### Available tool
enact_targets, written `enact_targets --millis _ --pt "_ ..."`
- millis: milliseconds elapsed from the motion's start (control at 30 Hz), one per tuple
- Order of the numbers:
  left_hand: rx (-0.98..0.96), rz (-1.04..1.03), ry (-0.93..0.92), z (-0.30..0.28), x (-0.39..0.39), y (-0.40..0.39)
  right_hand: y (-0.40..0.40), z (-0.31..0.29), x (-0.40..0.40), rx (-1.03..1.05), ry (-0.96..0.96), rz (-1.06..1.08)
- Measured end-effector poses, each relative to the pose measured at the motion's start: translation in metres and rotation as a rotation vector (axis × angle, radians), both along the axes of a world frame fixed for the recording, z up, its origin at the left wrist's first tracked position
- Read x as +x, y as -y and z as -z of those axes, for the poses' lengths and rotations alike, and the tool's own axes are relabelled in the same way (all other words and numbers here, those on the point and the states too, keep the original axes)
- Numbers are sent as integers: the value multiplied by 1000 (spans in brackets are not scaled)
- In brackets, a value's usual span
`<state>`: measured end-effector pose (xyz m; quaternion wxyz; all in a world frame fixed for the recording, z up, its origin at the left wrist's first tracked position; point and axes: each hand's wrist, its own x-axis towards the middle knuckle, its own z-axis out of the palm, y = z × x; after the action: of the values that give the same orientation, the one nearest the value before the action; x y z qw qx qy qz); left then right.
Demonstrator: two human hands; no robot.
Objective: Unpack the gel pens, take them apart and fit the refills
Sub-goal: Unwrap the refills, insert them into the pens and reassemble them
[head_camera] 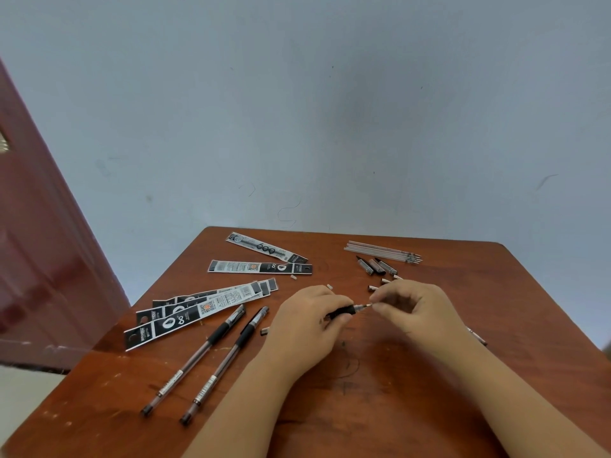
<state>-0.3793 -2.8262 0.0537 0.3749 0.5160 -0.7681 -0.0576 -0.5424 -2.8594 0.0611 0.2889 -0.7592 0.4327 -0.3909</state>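
Left hand (pixel 305 320) is clamped round a gel pen (pixel 345 310) by its black grip, mid-table; to its left lie two assembled pens (pixel 211 353) and the empty wrappers (pixel 201 307). Right hand (pixel 408 304) pinches the metal tip (pixel 366 305). Risk: that tiny tip slips and rolls among loose parts (pixel 380 269). Refills (pixel 383 251) wait far right.

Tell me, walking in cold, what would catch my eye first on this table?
Probably the two hands at the centre: the left hand holds a pen by its black grip, while the right hand pinches its metal tip. To their left lie two whole gel pens side by side, with black-and-white wrappers fanned out beyond them. At the far right of the table sits a neat bundle of pale refills.
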Motion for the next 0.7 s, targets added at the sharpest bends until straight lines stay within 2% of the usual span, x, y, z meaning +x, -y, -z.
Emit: enact_targets --millis 267,600,700 --pt "5 -10 -9 -1 0 -1 1 1 -1 85 101 9" --pt "32 -79 6 0 2 2 4 -2 -4 51 160 77" --pt "68 -131 23 2 4 5 8 0 -7 59 99 143"
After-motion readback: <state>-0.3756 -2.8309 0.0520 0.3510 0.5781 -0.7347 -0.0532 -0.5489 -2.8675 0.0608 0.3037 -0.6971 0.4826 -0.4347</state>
